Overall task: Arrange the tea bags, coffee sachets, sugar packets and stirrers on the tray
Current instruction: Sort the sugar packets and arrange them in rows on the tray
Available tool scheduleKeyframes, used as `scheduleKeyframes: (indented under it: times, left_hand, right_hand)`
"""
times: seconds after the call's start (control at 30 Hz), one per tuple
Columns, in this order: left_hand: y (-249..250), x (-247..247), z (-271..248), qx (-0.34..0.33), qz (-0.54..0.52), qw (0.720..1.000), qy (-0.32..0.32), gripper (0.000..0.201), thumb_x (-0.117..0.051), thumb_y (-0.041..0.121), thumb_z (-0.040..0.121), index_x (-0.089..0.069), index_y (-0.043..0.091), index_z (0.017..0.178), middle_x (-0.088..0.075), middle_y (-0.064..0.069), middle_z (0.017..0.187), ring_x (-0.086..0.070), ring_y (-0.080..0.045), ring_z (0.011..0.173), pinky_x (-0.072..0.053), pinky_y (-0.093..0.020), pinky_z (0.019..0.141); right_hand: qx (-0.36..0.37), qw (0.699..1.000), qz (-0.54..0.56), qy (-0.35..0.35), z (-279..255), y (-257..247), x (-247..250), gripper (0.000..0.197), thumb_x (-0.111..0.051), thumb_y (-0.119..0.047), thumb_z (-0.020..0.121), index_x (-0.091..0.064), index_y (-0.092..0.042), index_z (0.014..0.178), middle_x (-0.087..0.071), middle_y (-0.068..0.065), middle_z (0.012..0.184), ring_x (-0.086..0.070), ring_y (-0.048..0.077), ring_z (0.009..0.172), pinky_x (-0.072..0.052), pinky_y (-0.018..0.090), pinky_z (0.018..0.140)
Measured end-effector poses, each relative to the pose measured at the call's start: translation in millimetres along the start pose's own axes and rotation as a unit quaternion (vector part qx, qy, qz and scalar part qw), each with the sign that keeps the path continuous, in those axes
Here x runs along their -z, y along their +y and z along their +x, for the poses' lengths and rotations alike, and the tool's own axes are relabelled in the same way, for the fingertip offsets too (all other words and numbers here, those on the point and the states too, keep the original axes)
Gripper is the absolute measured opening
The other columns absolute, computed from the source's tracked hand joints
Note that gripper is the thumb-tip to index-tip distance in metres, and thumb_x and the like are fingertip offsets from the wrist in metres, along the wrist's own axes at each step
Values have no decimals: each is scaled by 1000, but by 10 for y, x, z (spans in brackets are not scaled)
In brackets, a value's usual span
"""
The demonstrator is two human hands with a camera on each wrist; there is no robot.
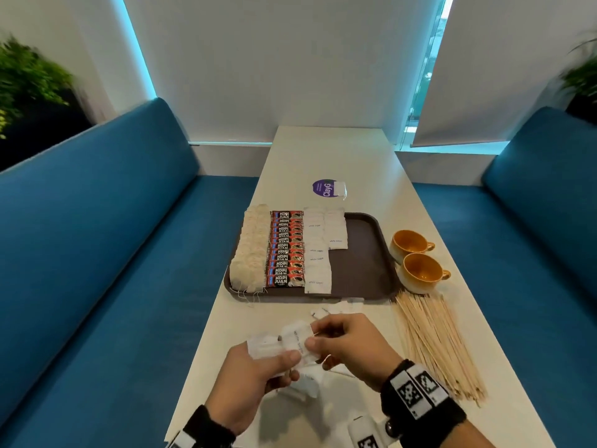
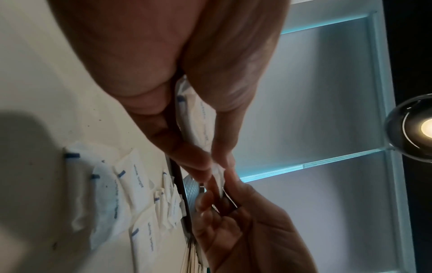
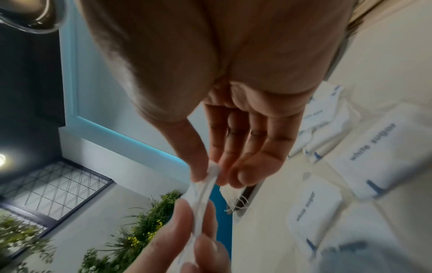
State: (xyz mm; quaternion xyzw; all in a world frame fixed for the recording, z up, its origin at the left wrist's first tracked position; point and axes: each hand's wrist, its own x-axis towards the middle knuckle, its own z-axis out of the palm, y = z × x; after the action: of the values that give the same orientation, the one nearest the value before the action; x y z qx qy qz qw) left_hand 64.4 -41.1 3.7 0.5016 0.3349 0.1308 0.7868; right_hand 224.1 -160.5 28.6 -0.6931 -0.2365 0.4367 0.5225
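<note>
Sachets point(image 1: 286, 248) printed "KOPI JUAN" lie in a column on the brown tray point(image 1: 363, 253), long axes crosswise, between tea bags point(image 1: 250, 250) and packets point(image 1: 318, 253) marked "white sugar". A purple "ClayG" sticker point(image 1: 324, 188) sits on the tabletop point(image 1: 326, 150) beyond. Above the near tabletop, the left hand point(image 1: 250, 379) grips a small stack of sugar packets point(image 1: 277, 342), while the right hand point(image 1: 352, 344) pinches one by its edge. Stirrers point(image 1: 434, 344) lie right of the hands, pointing away from the person.
</note>
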Motion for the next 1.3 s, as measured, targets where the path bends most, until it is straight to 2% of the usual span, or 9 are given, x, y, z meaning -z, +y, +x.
scheduleKeyframes:
  times: [0.23,0.37,0.5,0.63,0.77,0.93,1.07,1.2,1.3]
  left_hand:
    - [57,-143,-137,48,-83,994,59,42,-68,36,93,-69,-4,108,-73,-26,90,-68,-35,75,-60,-36,62]
    - [66,-205,-144,38,-86,995,43,44,-76,26,82,-70,-9,109,-72,-20,87,-68,-34,74,-61,-36,65]
    - [48,-250,-138,51,-85,994,40,41,-75,24,84,-71,-8,108,-73,-24,96,-69,-37,77,-63,-40,68]
    - [17,-256,-146,95,-113,989,3,41,-72,23,82,-71,-8,110,-70,-33,111,-72,-40,84,-63,-46,77]
    - [25,-289,-194,91,-103,989,-60,26,-70,7,79,-77,-6,101,-73,-27,108,-69,-31,76,-61,-34,67]
    - [-21,-228,-128,57,-97,993,-26,40,-74,-6,78,-68,-6,117,-75,-24,105,-68,-25,74,-60,-30,65]
    - [-18,-202,-81,19,-132,991,13,39,-71,-9,79,-66,-7,118,-73,-27,111,-72,-29,86,-64,-32,72]
    - [22,-174,-62,29,-149,988,25,44,-75,-5,72,-67,-10,115,-72,-31,110,-70,-31,79,-64,-33,67]
    - [73,-176,-40,56,-132,989,35,32,-76,9,83,-70,-5,111,-72,-28,99,-64,-28,68,-60,-32,56]
  right_hand:
    - [-14,999,44,22,-134,47,132,11,-69,-2,92,-77,0,99,-71,19,88,-60,26,72,-52,29,58]
    - [0,1000,3,18,-172,68,199,15,-65,-6,96,-80,-6,97,-73,20,92,-58,18,67,-47,25,54]
    - [54,998,-22,0,-189,93,231,13,-66,-11,97,-79,-12,97,-69,4,78,-49,11,58,-43,23,55]
    - [114,992,27,-44,-182,113,205,14,-63,-5,98,-77,-7,100,-71,8,86,-61,19,72,-53,30,70]
    - [128,985,75,-88,-165,145,163,12,-66,-6,93,-77,-4,98,-73,20,99,-69,32,85,-57,40,83]
    - [119,991,54,-21,-105,100,131,16,-61,-3,97,-76,-9,98,-74,4,104,-68,26,90,-60,34,78]
    - [104,983,153,-7,-100,116,91,23,-76,-24,89,-62,-8,97,-69,16,104,-71,38,95,-61,41,73]
    - [140,989,46,-3,-81,177,53,16,-80,2,79,-68,-9,81,-72,11,88,-72,38,81,-62,54,77]
    - [116,993,-8,19,-66,167,42,18,-80,3,81,-79,-13,88,-76,12,84,-74,31,74,-63,47,80]
